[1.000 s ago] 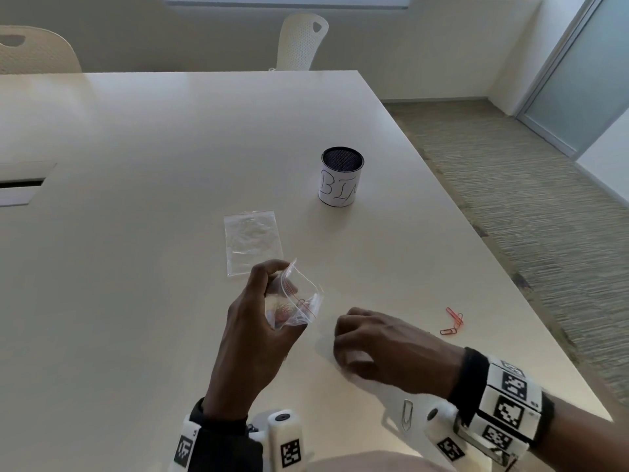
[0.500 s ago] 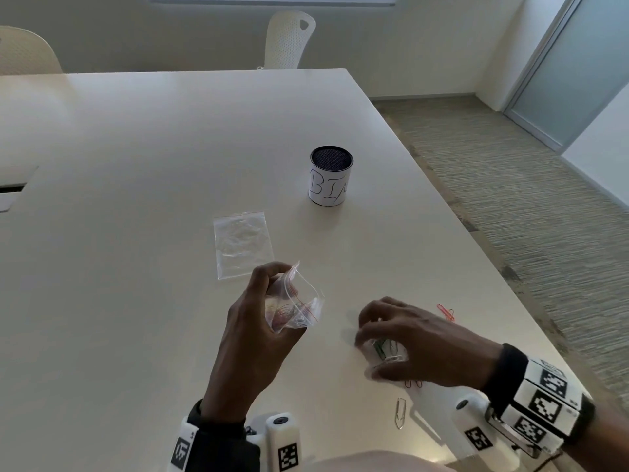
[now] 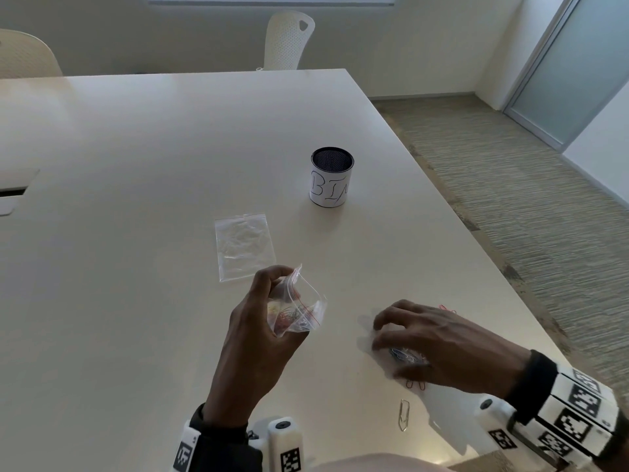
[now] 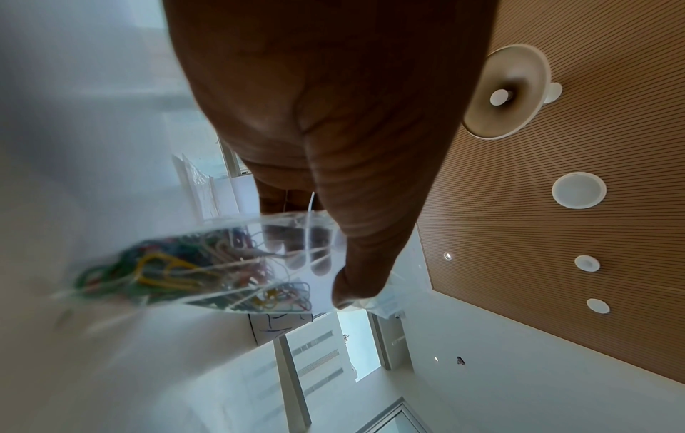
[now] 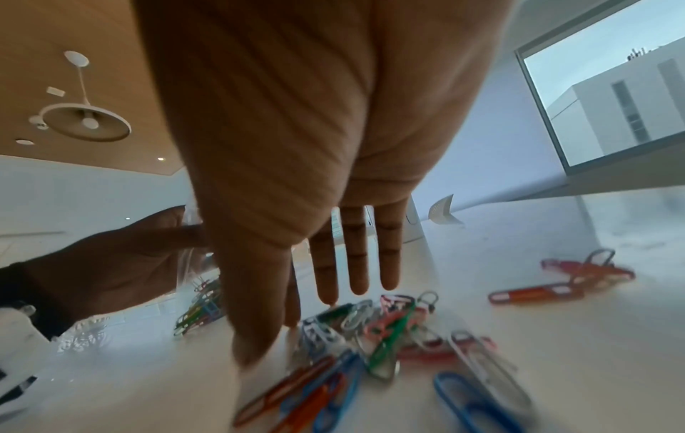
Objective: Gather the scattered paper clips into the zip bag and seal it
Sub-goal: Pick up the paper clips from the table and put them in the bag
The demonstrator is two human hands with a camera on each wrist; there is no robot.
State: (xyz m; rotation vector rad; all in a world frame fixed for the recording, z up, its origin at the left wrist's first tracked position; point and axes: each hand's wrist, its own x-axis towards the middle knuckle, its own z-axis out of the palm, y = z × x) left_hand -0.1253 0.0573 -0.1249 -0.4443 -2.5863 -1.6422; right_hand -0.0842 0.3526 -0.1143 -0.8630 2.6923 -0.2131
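My left hand (image 3: 277, 287) holds a clear zip bag (image 3: 301, 313) up above the table, mouth open toward the right. In the left wrist view the bag (image 4: 222, 272) holds several coloured paper clips, with my thumb pinching its rim. My right hand (image 3: 384, 335) lies low over a pile of paper clips (image 3: 405, 356) on the table. In the right wrist view its straight fingertips (image 5: 357, 288) touch the pile (image 5: 370, 328). More red clips (image 5: 556, 281) lie apart to the right. A silver clip (image 3: 404, 414) and red clips (image 3: 416, 384) lie near my wrist.
A second, empty clear bag (image 3: 244, 245) lies flat beyond my left hand. A mesh cup with a white label (image 3: 332, 177) stands further back. The table's right edge (image 3: 531, 308) runs close to the clips. A white chair (image 3: 287, 40) stands at the far end.
My right hand has moved right, away from the bag, and come down over the pile of clips. My left hand has kept the bag up in the same place.
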